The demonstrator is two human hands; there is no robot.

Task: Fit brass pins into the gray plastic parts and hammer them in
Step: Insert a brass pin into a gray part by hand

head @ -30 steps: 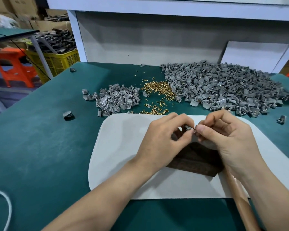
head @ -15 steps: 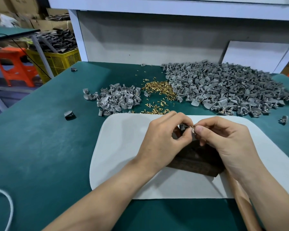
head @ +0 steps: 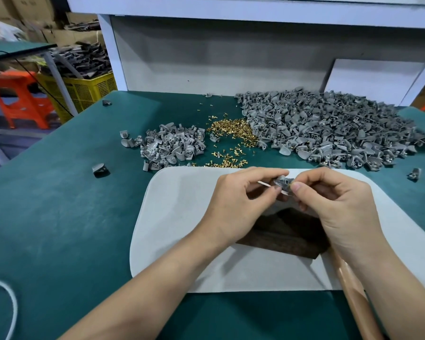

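Note:
My left hand (head: 240, 204) pinches a small gray plastic part (head: 283, 184) above the white mat (head: 182, 217). My right hand (head: 339, 207) meets it from the right, thumb and forefinger closed on a brass pin (head: 290, 184) at the part's edge. Under both hands lies a dark wooden block (head: 287, 238). A wooden hammer handle (head: 351, 290) runs under my right forearm; its head is hidden. Loose brass pins (head: 231, 130) lie in a heap beyond the mat.
A big pile of gray parts (head: 329, 128) fills the back right of the green table (head: 59, 217); a smaller pile (head: 172, 146) sits back left. Stray parts (head: 99, 169) (head: 414, 173) lie apart. A white cord (head: 10, 303) curls at the lower left. A yellow crate (head: 83, 92) stands off the table.
Both hands have stayed together over the block. The fingers have shifted slightly, and the gray part now shows more plainly between the fingertips.

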